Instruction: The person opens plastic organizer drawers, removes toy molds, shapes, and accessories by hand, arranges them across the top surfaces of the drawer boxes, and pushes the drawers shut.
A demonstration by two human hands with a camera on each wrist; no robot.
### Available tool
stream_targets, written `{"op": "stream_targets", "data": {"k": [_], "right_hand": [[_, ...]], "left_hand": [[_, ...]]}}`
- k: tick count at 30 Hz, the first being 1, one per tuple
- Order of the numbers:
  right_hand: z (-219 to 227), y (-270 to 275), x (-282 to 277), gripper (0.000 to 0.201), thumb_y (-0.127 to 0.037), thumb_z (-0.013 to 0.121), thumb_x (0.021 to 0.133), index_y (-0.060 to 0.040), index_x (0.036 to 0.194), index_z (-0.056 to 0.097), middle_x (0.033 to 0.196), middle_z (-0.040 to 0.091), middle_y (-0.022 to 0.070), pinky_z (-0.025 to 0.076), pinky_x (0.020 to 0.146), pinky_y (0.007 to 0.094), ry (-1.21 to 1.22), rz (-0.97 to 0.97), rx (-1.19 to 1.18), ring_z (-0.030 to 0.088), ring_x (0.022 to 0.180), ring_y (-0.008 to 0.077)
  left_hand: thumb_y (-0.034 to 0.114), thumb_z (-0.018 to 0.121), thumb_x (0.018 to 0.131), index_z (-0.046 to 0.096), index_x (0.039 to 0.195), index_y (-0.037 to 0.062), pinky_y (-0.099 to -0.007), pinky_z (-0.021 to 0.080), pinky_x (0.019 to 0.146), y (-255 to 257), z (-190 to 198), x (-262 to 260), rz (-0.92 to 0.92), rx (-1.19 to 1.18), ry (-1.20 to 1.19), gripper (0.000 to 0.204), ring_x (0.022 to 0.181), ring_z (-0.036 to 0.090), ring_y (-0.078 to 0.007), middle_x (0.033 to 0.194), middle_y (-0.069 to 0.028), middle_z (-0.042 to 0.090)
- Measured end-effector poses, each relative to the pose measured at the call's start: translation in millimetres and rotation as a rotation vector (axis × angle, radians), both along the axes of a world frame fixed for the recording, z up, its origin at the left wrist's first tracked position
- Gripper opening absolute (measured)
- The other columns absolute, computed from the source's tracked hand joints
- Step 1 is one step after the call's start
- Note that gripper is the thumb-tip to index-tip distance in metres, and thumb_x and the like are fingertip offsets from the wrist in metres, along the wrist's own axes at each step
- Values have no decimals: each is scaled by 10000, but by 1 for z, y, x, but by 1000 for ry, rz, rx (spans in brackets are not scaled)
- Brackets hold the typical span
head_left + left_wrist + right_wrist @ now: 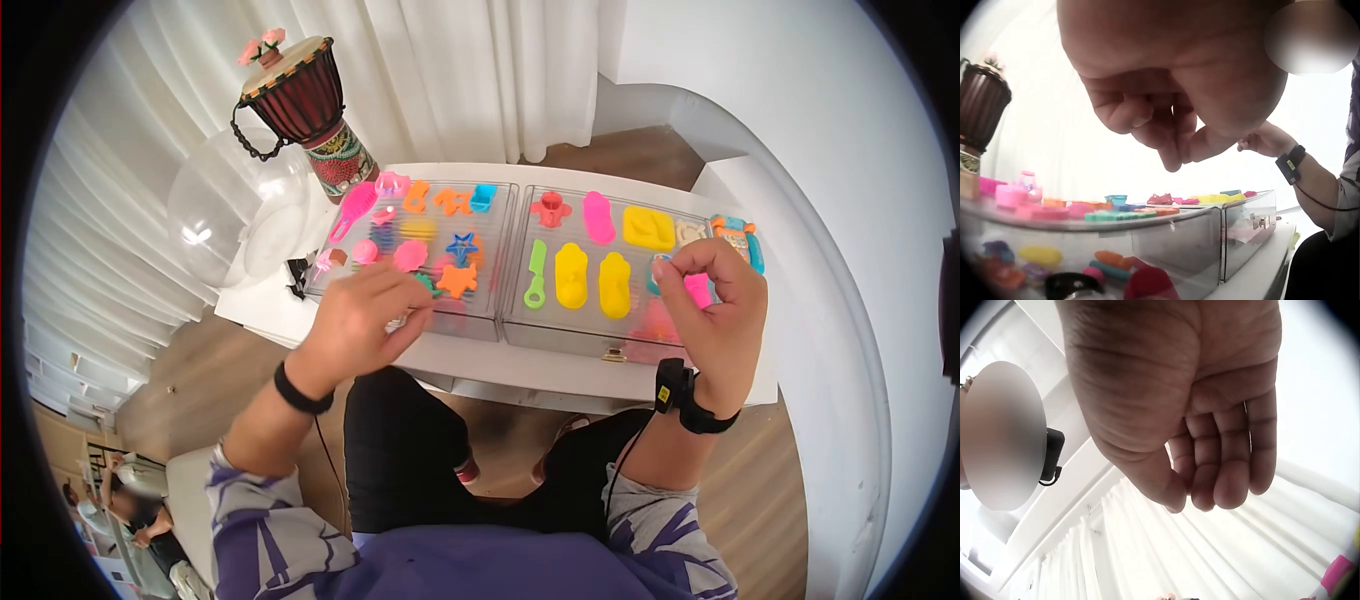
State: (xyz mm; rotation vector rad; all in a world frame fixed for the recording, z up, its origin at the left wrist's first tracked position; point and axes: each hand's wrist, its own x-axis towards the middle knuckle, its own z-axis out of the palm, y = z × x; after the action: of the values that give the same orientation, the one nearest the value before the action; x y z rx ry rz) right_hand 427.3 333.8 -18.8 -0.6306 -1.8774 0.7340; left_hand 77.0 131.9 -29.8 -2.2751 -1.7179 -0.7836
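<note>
My left hand [368, 318] hovers over the front of the left clear box [497, 270], fingers loosely curled. In the left wrist view the thumb tip meets the fingertips, with nothing visible between them. An orange turtle-like mould [458, 281] and a pink round shape [410, 255] lie just beyond it. Over the right clear box [560, 338] my right hand [722, 300] is raised, thumb and index finger close together. The right wrist view shows its fingers [1231, 487] loosely bent, holding nothing. Two yellow moulds [571, 275] and a green knife-like tool [536, 275] lie left of it.
Both boxes stand on a white table [560, 372], with more coloured pieces inside. A carved drum [300, 100] and a transparent globe [240, 205] stand at the left. A white curved wall [840, 300] is at the right. Another person [150, 520] is at lower left.
</note>
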Motion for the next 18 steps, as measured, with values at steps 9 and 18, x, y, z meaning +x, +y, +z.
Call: {"op": "stream_targets", "data": {"k": [9,18], "right_hand": [[5,-17,-18,161,-15,887,966,14,958,728,860,754,48,543,638,277,-75,62,-66,696,777,115],[1,-18,-25,170,1,895,943,16,950,726,854,770,62,545,734,287,-133,95,8,705,792,137]], "left_hand": [[32,869,948,837,1061,66,-414,611,699,-99,-114,11,571,-23,-337,122,826,745,-284,967,-103,797],[56,835,1046,791,1238,1,-284,613,771,-95,-158,14,615,-252,-799,205,870,761,-147,1056,-92,809]]}}
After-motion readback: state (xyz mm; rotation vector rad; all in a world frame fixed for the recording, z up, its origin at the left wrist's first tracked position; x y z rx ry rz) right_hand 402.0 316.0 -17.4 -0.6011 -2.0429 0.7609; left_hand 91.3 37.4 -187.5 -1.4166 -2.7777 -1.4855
